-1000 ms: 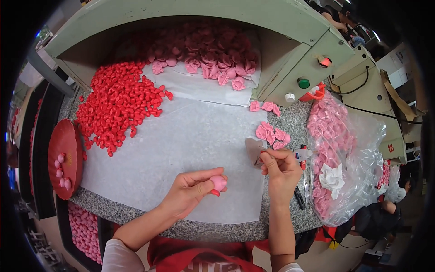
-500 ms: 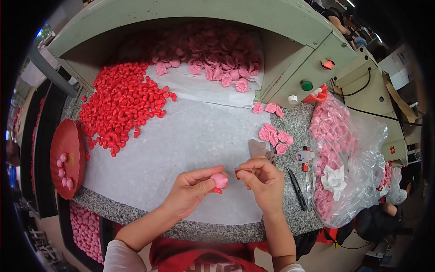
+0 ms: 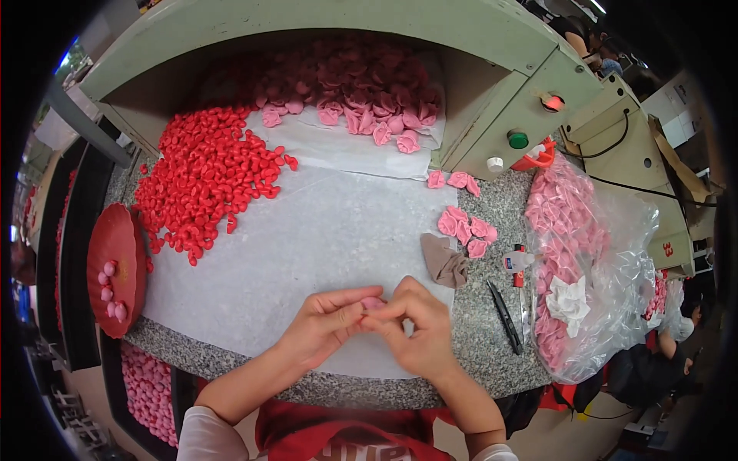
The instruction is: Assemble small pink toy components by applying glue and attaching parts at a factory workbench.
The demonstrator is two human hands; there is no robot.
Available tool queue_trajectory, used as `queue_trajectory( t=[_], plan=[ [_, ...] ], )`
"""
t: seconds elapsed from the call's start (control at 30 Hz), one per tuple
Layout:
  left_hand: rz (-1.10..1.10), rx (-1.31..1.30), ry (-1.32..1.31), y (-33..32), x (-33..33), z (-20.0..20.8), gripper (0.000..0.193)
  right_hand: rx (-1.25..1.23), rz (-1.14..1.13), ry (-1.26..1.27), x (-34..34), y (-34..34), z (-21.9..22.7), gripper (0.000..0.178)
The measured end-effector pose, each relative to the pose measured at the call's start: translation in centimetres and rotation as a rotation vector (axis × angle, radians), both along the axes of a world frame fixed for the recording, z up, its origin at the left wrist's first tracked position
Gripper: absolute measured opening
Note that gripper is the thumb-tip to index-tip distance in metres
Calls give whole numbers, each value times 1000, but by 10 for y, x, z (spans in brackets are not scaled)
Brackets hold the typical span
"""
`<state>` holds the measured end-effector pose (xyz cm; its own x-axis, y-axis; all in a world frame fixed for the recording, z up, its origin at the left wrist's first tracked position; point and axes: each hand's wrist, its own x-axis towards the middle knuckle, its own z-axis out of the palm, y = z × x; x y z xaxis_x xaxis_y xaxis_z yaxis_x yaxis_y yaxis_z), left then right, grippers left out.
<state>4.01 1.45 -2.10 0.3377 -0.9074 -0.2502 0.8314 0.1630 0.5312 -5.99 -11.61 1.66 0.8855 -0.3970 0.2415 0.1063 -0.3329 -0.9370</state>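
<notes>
Head view: left hand (image 3: 327, 326) and right hand (image 3: 415, 326) mostly hide pink piece (image 3: 374, 303).

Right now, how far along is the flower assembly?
Done: a few pink pieces sit on the red tray at left. In hand: left hand and right hand meet on one pink piece. Left: the big red pile, the pink pile behind and loose pink bits.

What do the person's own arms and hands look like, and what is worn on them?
Both hands are bare: the left hand and the right hand wear no gloves, rings or watch. The forearms are uncovered. Short white sleeves show at the lower edge, beside a red garment with pale lettering.
</notes>
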Motion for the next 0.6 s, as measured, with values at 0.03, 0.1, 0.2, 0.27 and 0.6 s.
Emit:
queue_trajectory(
  t=[0.03, 0.1, 0.2, 0.27, 0.6],
  plan=[
    [-14, 54, -16, 3, 3, -2, 38, 3, -7, -3, 4, -6, -5, 9],
    [-69, -9, -46, 6, 2, 5, 37, -434, -453, -38, 4, -36, -19, 10],
    [-85, -33, -74, 6, 0, 8, 36, -70, -475, -88, -4, -49, -20, 9],
    [-15, 60, -45, 0, 4, 5, 35, 48, -439, -130, -3, -45, -16, 8],
    [-3, 20, -78, 3, 6, 7, 35, 259, -80, -51, -2, -27, -15, 12]
  ],
)
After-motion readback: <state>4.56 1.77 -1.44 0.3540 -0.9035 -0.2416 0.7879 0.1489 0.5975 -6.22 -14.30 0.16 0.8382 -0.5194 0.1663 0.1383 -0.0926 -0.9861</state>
